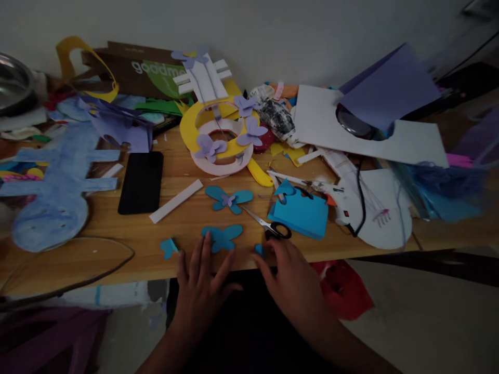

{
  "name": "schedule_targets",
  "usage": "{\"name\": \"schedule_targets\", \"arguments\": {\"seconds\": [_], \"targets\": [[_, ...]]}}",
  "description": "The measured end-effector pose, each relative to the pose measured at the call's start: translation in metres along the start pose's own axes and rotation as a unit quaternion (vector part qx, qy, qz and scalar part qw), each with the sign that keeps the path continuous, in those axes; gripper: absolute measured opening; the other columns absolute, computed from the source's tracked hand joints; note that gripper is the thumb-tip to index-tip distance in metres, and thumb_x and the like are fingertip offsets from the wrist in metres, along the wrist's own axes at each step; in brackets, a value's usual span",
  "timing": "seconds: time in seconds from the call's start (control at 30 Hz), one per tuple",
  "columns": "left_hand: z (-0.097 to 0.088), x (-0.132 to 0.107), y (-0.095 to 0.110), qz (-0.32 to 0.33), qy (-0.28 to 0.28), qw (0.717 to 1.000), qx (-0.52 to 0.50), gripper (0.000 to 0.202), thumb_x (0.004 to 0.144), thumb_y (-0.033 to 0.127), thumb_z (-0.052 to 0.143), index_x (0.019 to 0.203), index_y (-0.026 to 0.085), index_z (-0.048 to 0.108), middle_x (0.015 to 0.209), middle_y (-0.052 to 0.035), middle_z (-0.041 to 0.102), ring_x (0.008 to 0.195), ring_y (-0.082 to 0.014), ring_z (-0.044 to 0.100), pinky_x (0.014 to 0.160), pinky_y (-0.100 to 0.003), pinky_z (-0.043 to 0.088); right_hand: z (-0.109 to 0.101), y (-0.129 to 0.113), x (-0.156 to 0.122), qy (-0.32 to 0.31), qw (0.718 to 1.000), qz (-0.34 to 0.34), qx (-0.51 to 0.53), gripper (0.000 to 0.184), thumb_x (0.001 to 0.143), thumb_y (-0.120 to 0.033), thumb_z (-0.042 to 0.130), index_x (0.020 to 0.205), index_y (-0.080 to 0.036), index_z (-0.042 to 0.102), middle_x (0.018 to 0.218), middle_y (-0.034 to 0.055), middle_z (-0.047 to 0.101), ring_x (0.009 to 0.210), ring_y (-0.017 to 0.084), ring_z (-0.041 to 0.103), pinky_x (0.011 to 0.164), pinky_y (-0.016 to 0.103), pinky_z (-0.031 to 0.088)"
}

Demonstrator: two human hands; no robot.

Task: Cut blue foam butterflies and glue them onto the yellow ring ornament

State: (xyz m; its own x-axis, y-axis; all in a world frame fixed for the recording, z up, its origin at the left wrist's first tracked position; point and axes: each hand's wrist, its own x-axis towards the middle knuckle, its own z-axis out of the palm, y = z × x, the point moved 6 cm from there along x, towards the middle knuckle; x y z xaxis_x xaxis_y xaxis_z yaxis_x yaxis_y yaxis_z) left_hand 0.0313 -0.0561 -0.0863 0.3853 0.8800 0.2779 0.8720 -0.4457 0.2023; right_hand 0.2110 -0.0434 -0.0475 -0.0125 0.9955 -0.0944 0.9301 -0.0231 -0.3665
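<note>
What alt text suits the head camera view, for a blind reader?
A person's left hand touches a blue butterfly cutout on a cluttered wooden table, while the right hand appears to pinch a small blue piece. Beyond lie scissors and another blue butterfly with a purple centre.

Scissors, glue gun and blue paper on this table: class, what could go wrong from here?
The scissors lie just beyond the right hand, so a forward reach might knock them.
The small blue piece at that hand's fingertips is near the front edge of the table and could drop off.
The glue gun lies close to the blue paper; if hot, which I can't tell, it might mark it.
</note>
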Motion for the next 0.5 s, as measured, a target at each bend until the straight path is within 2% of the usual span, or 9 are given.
{"name": "schedule_targets", "arguments": {"seconds": [0.17, 0.33, 0.43, 0.5], "targets": [[-0.009, -0.007, -0.003, 0.014, 0.044, 0.996, -0.072, 0.088, 0.089, 0.06, 0.06, 0.16, 0.026, 0.022, 0.168, -0.0178, 0.018, 0.149, -0.0405, 0.029, 0.117, -0.065, 0.024, 0.009, 0.003, 0.008, -0.03, 1.0, -0.007, 0.001, 0.026, 0.101, -0.044, 0.044, 0.109, -0.024, 0.059, 0.111, 0.015, 0.068, 0.102, 0.035, 0.067, 0.078, 0.049, 0.058], [-0.028, -0.012, -0.001, 0.063, 0.11, 0.981, -0.149, 0.08, 0.093, 0.036, 0.065, 0.16, 0.028, 0.022, 0.167, -0.014, 0.02, 0.148, -0.0372, 0.03, 0.115, -0.06, 0.033, 0.006, 0.007, 0.011, -0.062, 0.998, 0.017, 0.004, 0.022, 0.102, -0.034, 0.044, 0.109, -0.021, 0.061, 0.112, 0.0145, 0.067, 0.103, 0.034, 0.067, 0.081, 0.048, 0.057], [-0.039, -0.012, 0.005, 0.085, 0.116, 0.973, -0.183, 0.068, 0.091, 0.024, 0.067, 0.151, 0.025, 0.037, 0.156, -0.0162, 0.038, 0.142, -0.0343, 0.04, 0.111, -0.054, 0.04, 0.003, 0.01, 0.013, -0.049, 0.997, 0.013, 0.055, 0.022, 0.102, -0.028, 0.043, 0.106, -0.021, 0.063, 0.11, 0.0127, 0.069, 0.101, 0.031, 0.068, 0.086, 0.047, 0.056], [-0.044, -0.007, 0.009, 0.052, 0.09, 0.968, -0.228, 0.052, 0.09, 0.019, 0.066, 0.139, 0.023, 0.049, 0.138, -0.0152, 0.054, 0.128, -0.0293, 0.053, 0.104, -0.046, 0.048, -0.001, 0.01, 0.013, -0.02, 0.991, 0.008, 0.131, 0.02, 0.101, -0.025, 0.045, 0.103, -0.021, 0.065, 0.107, 0.0103, 0.07, 0.099, 0.027, 0.068, 0.089, 0.043, 0.055]]}}
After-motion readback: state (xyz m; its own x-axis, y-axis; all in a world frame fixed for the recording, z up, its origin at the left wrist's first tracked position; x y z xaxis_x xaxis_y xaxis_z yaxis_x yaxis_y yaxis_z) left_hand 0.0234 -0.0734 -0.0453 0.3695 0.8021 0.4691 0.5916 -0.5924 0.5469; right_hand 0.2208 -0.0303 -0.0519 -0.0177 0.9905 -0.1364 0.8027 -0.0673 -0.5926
